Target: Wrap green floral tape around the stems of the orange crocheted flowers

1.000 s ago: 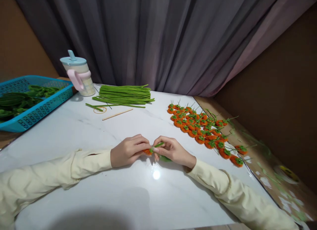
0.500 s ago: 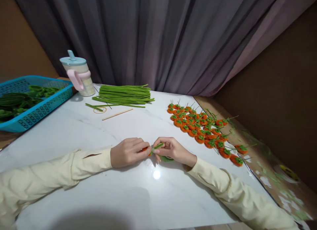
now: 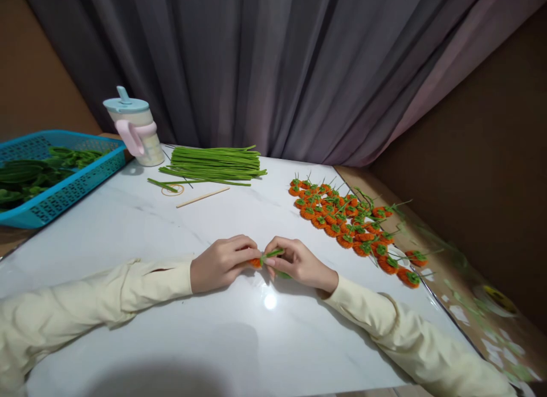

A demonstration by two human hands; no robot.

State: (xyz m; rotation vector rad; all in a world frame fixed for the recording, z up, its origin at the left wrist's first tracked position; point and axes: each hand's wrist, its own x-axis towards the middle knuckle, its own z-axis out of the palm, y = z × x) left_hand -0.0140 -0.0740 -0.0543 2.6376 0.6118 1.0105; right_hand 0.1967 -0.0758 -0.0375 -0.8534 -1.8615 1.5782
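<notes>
Near the middle of the white table, my left hand (image 3: 224, 262) is closed around a small orange fuzzy pumpkin-like piece (image 3: 255, 262), most of it hidden by the fingers. My right hand (image 3: 301, 264) is just to its right, thumb and fingers pinched on a green pipe cleaner (image 3: 274, 253) at the piece's top. Some green also shows below the right fingers. Over on the right lie several finished-looking orange pieces (image 3: 329, 219) with green tops and thin stems. At the back is a bundle of green pipe cleaners (image 3: 216, 162).
A wooden stick (image 3: 203, 197) and a rubber band (image 3: 178, 189) lie before the bundle. A lidded cup with a pink handle (image 3: 145, 136) stands back left, beside a blue basket (image 3: 64, 200) of green pieces. Scraps (image 3: 459, 313) litter the surface beyond the table's right edge.
My left fingers have shifted slightly, and the orange piece's visible part looks a little different. My right hand has barely moved and keeps its pinch on the green pipe cleaner.
</notes>
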